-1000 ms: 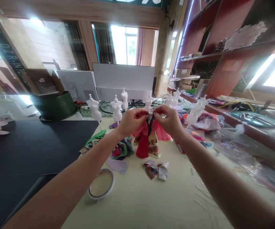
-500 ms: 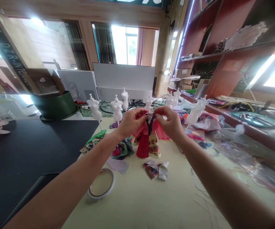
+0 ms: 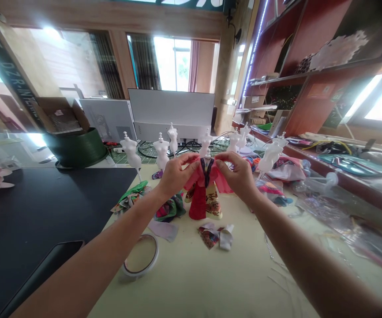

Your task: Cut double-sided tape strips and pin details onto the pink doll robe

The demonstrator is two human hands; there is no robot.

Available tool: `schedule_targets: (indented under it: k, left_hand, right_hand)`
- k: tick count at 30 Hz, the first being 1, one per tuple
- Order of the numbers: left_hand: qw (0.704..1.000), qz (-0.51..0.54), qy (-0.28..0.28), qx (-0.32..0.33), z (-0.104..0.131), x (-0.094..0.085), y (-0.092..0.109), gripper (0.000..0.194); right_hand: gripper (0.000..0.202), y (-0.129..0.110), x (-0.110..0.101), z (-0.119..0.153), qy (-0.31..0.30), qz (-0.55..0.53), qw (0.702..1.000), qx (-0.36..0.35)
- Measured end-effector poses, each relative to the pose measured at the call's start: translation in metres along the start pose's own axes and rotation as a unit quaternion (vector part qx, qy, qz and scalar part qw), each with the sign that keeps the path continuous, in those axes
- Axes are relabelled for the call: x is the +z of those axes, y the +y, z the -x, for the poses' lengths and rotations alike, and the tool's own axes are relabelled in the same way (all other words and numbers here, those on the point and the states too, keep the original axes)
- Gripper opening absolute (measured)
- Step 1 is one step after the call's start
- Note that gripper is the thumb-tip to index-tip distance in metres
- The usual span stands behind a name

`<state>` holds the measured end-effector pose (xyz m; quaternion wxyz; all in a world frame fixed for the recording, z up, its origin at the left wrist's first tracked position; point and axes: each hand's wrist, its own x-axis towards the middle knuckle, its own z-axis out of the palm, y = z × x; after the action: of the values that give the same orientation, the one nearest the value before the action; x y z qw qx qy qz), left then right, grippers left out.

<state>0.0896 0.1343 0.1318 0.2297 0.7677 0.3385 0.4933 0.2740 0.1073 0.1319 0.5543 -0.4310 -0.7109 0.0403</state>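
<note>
A miniature mannequin, mostly hidden, stands upright under a small robe with a red and gold-patterned skirt. Over its top lies a sheer pink doll jacket with a dark V-shaped collar. My left hand pinches the jacket at the shoulder on the left. Opposite it, my right hand has thumb and finger closed on the other shoulder. Both hands are at collar height, one on each side of the neck. In front of the skirt lie patterned and white fabric scraps.
Several bare white mannequins stand behind and beside my hands. A tape roll lies at front left, near green patterned cloth. Plastic bags and bright fabrics crowd the right. A monitor stands at the back.
My hands have moved slightly apart and away from the neck, out to the shoulders. The dark collar now lies wider and more visible, and the pink sleeves are spread further out.
</note>
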Motion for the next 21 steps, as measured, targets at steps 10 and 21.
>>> schedule_targets:
  k: [10, 21]
  left_hand:
    - [0.997, -0.067, 0.010, 0.021, 0.003, 0.001, 0.002, 0.030]
    - [0.965, -0.091, 0.221, 0.109, 0.050, -0.021, 0.027, 0.016]
  right_hand:
    - [0.013, 0.003, -0.003, 0.003, -0.007, 0.019, 1.000, -0.007]
    - [0.015, -0.012, -0.023, 0.028, 0.162, 0.021, 0.986, -0.046]
